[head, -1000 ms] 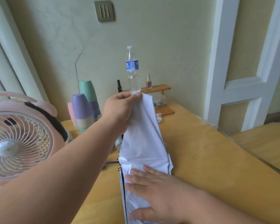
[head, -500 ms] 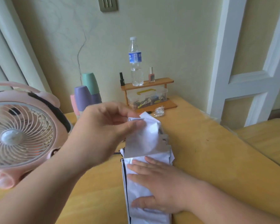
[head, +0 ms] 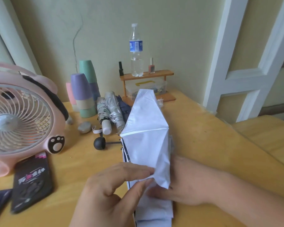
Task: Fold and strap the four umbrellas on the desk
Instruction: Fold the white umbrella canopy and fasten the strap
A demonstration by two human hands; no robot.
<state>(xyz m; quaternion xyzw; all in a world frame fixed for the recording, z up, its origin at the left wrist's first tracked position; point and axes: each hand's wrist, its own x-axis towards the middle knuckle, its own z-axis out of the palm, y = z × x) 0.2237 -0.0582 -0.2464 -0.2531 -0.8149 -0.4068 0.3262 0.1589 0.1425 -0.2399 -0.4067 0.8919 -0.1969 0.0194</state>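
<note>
A white umbrella (head: 146,141) lies lengthwise on the yellow desk (head: 203,145), its canopy partly raised into a tent shape. Its black knob handle (head: 99,143) sticks out to the left. My left hand (head: 115,190) pinches a fold of the white fabric between thumb and forefinger near the umbrella's near end. Lying flat on the umbrella from the right is my right hand (head: 190,182), its fingers tucked under the raised flap. Two silver folded umbrellas (head: 108,110) and a dark blue one (head: 125,108) lie behind.
A pink desk fan (head: 23,118) stands at the left, with a black-cased phone (head: 31,182) before it. Stacked cups (head: 84,92), a small grey case (head: 84,127), and a wooden shelf (head: 146,74) with a water bottle (head: 136,51) line the back. A second table (head: 269,133) adjoins at the right.
My left hand came down from the umbrella's far tip toward me and now pinches the fabric beside my right hand. The raised flap now covers my right fingers.
</note>
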